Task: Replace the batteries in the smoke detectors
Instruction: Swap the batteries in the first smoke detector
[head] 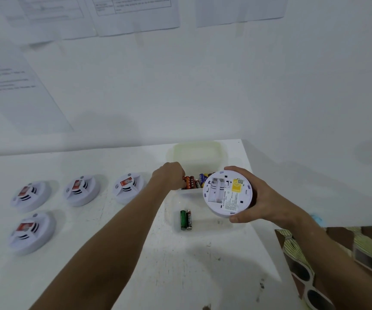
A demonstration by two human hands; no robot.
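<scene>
Four detectors [30, 196] untouched at table's [118, 253] left edge — fifth [227, 193] gripped in right hand [261, 198], bay empty. Left hand [169, 175] in box [197, 166], probably pinching batteries [190, 182] — grip hidden. Two spent cells [186, 219] out.

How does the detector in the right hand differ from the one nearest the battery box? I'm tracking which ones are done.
The held detector is lifted off the table in the right hand, back side showing, battery bay open and empty. The table detector lies face up, with a red label on top. Both are round and white.
</scene>
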